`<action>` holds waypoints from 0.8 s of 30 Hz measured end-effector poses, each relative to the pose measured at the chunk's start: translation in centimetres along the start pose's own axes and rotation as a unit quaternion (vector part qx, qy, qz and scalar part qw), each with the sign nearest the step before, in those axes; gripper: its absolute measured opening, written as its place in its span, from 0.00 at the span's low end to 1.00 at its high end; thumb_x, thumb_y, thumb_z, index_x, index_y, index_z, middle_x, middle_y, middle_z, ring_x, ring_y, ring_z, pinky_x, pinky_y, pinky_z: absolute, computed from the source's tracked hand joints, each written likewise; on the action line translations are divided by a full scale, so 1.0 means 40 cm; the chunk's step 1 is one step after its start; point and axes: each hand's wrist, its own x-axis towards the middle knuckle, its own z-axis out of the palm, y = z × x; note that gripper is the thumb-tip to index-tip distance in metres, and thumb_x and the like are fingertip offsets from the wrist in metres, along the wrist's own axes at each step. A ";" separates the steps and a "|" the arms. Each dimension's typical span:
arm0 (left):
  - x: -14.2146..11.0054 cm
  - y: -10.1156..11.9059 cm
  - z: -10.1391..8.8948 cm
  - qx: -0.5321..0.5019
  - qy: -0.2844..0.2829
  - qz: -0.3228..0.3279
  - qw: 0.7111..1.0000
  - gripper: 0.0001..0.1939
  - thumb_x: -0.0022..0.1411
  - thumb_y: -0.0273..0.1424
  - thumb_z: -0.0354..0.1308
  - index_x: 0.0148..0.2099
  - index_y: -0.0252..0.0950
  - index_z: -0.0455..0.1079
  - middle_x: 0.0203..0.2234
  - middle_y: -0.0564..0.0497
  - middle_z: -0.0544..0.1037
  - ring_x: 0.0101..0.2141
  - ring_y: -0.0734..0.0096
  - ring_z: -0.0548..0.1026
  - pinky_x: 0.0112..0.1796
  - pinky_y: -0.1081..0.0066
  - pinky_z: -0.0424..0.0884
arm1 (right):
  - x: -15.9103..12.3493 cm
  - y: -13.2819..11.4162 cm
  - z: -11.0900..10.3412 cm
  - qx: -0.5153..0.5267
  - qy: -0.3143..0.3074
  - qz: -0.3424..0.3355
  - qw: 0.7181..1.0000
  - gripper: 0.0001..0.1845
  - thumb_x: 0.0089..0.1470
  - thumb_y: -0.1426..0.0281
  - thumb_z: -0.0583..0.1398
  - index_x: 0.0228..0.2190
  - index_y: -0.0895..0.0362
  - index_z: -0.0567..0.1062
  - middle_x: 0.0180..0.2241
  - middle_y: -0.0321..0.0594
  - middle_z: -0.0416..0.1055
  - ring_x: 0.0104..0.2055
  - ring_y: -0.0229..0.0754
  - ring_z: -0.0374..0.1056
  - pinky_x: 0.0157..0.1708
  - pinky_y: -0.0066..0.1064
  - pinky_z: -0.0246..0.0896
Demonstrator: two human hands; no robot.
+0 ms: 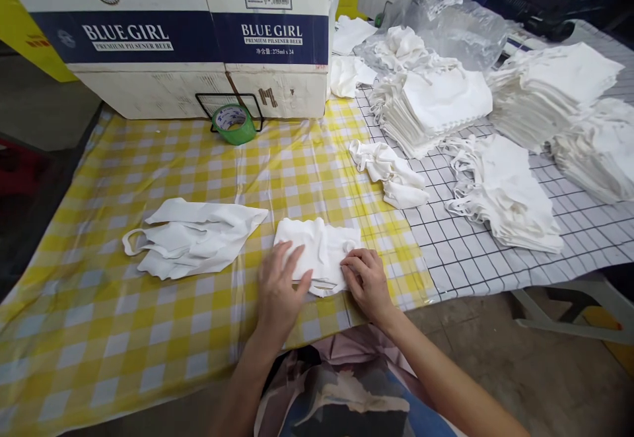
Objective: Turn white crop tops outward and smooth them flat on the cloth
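Observation:
A white cloth piece (317,249) with a wavy top edge and a thin strap at its lower edge lies flat before me. My left hand (282,285) rests on its left side, fingers apart and pressing on the fabric. At the right edge, my right hand (366,282) has its fingers curled and pinched on the cloth, near a small loop. Left of my hands is a loose pile of white cloth pieces (198,239), with a strap loop sticking out at its left end. A crumpled white cloth (391,173) lies up and to the right.
Stacks of white cloth pieces (440,100) fill the right side on a grid-patterned cloth (460,272). Behind stands a large beer carton (188,34), with a roll of green tape (238,132) and a black wire frame (257,103) before it. Clear plastic (460,28) lies at the back.

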 end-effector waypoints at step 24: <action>-0.050 -0.008 0.025 -0.169 -0.033 -0.077 0.982 0.17 0.61 0.30 0.51 0.52 0.46 0.69 0.55 0.50 0.68 0.59 0.58 0.58 0.58 0.51 0.49 | 0.144 0.005 0.017 -0.100 -0.143 -0.153 0.973 0.22 0.60 0.66 0.51 0.55 0.51 0.62 0.58 0.41 0.59 0.61 0.48 0.50 0.57 0.48 0.47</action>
